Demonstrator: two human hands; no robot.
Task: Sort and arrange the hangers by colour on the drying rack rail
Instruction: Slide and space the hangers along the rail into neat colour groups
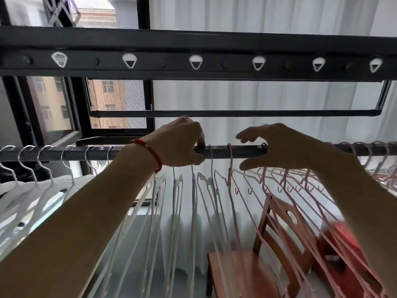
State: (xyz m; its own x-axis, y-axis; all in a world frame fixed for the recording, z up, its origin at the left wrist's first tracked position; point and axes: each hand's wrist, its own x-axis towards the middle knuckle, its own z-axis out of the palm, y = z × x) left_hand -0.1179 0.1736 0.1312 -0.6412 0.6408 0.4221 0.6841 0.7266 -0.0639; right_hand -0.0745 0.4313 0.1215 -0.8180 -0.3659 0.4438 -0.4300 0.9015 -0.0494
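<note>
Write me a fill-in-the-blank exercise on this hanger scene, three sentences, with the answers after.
1. The left hand grips the rail and wears a bracelet coloured ____.
2. The white hangers hang to the ____ of the pink hangers.
3. The right hand, fingers spread, is at the rail; below it stands a wooden ____.

Missing words: red; left; chair
</note>
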